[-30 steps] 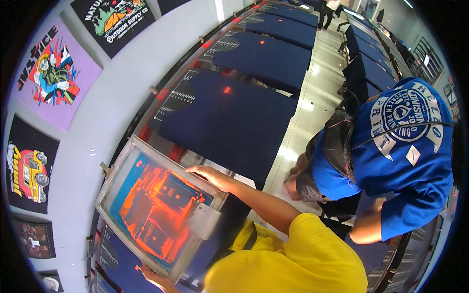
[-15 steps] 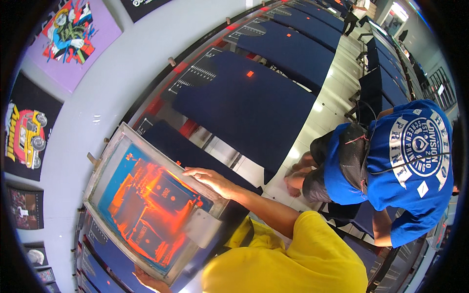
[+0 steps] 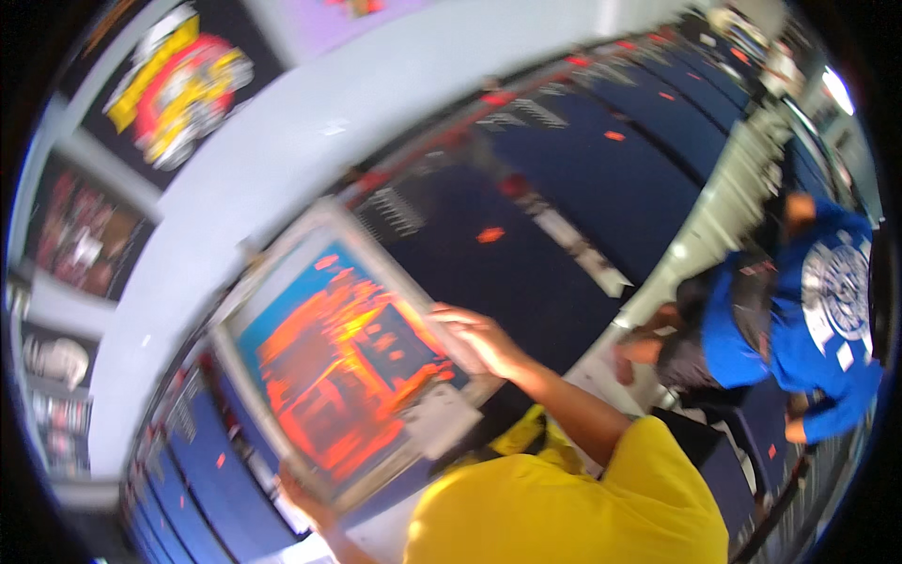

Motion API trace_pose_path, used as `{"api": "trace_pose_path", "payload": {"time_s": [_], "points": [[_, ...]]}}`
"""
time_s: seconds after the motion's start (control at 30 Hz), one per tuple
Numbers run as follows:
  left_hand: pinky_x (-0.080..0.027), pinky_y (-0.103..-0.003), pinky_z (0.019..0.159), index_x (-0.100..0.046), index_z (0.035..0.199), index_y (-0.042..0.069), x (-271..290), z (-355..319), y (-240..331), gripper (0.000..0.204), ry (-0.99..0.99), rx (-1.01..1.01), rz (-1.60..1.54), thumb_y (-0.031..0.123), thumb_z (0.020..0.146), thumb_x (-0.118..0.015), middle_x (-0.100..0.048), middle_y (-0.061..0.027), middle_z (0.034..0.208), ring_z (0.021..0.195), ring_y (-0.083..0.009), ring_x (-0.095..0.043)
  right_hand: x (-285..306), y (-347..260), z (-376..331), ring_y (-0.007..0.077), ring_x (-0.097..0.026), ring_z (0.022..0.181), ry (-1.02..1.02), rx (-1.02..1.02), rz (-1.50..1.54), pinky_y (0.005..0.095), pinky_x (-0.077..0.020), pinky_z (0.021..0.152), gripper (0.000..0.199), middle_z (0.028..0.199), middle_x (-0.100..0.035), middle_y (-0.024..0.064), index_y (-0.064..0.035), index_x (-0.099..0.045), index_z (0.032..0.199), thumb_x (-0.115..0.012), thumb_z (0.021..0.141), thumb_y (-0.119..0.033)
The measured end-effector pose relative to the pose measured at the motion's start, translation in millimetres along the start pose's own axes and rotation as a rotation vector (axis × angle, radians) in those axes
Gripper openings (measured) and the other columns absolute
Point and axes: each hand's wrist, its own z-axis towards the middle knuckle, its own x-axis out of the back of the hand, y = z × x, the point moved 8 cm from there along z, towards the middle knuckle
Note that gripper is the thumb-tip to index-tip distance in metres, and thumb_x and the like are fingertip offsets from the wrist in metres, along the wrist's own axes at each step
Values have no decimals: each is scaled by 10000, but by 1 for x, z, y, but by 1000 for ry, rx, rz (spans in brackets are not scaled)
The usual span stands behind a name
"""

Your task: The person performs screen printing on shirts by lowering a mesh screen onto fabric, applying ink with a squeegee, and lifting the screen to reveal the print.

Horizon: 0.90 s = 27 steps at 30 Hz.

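Note:
Both my hands carry a screen-printing frame [image 3: 381,258], tilted in the picture, its mesh smeared with bright orange ink [image 3: 329,376] over a blue stencil. My right hand [image 3: 477,336] grips the frame's right edge, fingers over the rim. My left hand [image 3: 305,498] is closed on the lower left edge; blur and the frame hide part of its fingers. A pale squeegee block [image 3: 446,418] rests inside the frame at its lower right corner. Just beyond the frame lies a dark navy fabric panel [image 3: 442,268] with a small orange print.
A long row of navy panels [image 3: 601,179] runs to the far right, and more panels [image 3: 202,489] lie at lower left. A person in a blue shirt [image 3: 752,310] bends over another table at right. Printed pictures [image 3: 183,94] hang along the pale wall [image 3: 188,244].
The view has swung and blurred. My hands and the screen frame have shifted along the row, so the nearby orange-marked panel now shows more. The blue-shirted person appears farther right.

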Motion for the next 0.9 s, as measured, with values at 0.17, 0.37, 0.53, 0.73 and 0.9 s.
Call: {"api": "trace_pose_path", "payload": {"time_s": [0.17,0.37,0.53,0.73,0.9], "points": [[-443,-266,683,-681,979,72,43,37,34,366,-24,-75,688,404,971,-526,-619,14,837,742,-93,-554,-61,26,-12,230,-340,1433,31,-30,175,373,-168,1201,488,1482,-465,154,18,-598,1305,-547,955,-318],[-403,-316,643,-676,1016,8,75,45,-2,502,28,105,73,457,1002,-450,-563,-11,786,719,-121,-513,-96,26,-25,238,-373,1406,43,4,181,381,-213,1184,601,1458,-477,184,48,-590,1282,-544,948,-450],[-342,-322,562,-676,1029,3,77,55,-8,556,40,18,52,470,1024,-375,-526,0,698,642,-120,-433,-102,31,-19,241,-450,1340,57,-24,129,393,-261,1166,581,1382,-542,154,44,-551,1300,-483,964,-426],[-327,-298,568,-624,974,-13,82,72,-29,590,-71,37,-17,519,1020,-374,-463,16,689,643,-91,-393,-112,24,-9,241,-493,1294,49,-35,117,388,-303,1139,563,1340,-567,155,46,-540,1296,-490,970,-411],[-327,-303,559,-622,934,3,71,73,-2,627,-113,-36,-3,569,1014,-364,-470,30,706,636,-92,-394,-108,27,-14,246,-485,1303,101,-30,86,384,-306,1138,561,1347,-561,163,51,-539,1289,-499,960,-401]]}}
